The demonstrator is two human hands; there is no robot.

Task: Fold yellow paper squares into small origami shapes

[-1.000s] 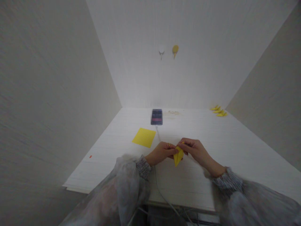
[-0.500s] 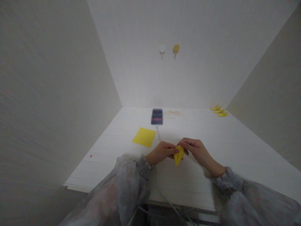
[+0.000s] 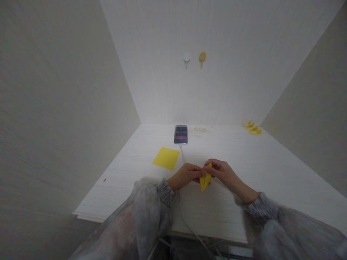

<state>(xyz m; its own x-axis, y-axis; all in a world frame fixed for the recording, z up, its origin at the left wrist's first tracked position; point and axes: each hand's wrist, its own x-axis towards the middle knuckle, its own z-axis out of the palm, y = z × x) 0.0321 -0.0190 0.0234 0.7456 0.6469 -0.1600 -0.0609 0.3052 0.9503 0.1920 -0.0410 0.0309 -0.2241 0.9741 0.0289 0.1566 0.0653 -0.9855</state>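
A small piece of folded yellow origami paper [image 3: 205, 181] is held up between my two hands, its pointed end tilted down toward me. My left hand [image 3: 188, 174] pinches it along the left side, thumb on top; a ring shows on one finger. At its upper edge, my right hand [image 3: 219, 169] is closed on the paper between thumb and fingers. Some fingertips are hidden behind the paper. Left of my hands, a flat yellow paper sheet [image 3: 166, 158] lies on the white table [image 3: 130, 162].
Several folded yellow paper pieces [image 3: 252, 128] sit in the far right corner. A phone [image 3: 181, 134], blurred out, lies at the back with a cable [image 3: 182, 213] running under my left wrist. Two hooks [image 3: 202, 57] are on the back wall. A red speck [image 3: 105, 180] is at left.
My right fingers have shifted slightly left along the paper's top edge, and a point of paper now stands up there. My left hand has barely moved, keeping its pinch.
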